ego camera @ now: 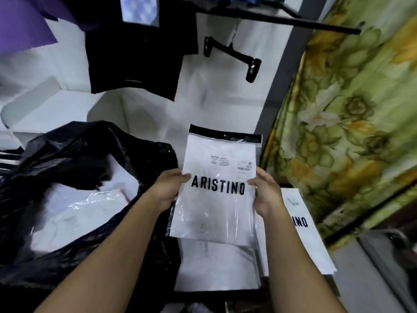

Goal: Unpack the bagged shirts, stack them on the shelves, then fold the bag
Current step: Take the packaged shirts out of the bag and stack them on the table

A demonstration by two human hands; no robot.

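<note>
A packaged white shirt [216,206] in a clear sleeve printed ARISTINO, with a black top strip, is held flat in front of me. My left hand [168,190] grips its left edge and my right hand [266,193] grips its right edge. A large black plastic bag [74,159] lies open at the left, with more wrapped white shirts [79,213] showing inside. Below the held shirt lies another packaged shirt [216,265]. A further ARISTINO package [302,224] rests at the right, partly hidden by my right forearm.
A green and yellow floral curtain [352,114] hangs along the right. A black garment [140,53] and an empty black clip hanger [234,56] hang from a black rail [293,23] above. A white wall [214,98] stands ahead, purple cloth [22,23] at top left.
</note>
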